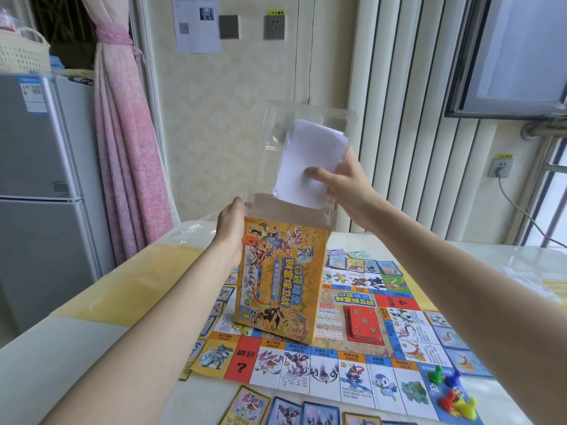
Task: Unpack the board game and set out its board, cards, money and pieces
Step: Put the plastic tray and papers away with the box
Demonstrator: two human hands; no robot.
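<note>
The yellow game box (277, 286) stands upright on the spread board (334, 357), inside a clear plastic case (310, 124) whose open top rises above it. My left hand (230, 222) grips the box's upper left edge. My right hand (343, 188) is shut on a white folded sheet (306, 161) at the case's mouth, thumb across its face. A red card stack (363, 323) lies on the board's middle. Coloured pieces (451, 391) cluster on the near right corner square. Cards (306, 412) lie in a row along the near edge.
More cards (454, 332) line the board's right side and some lie at its far end (349, 259). A crumpled clear wrapper (190, 231) lies on the table's far left. A fridge (40, 185) and pink curtain (129, 148) stand left of the table.
</note>
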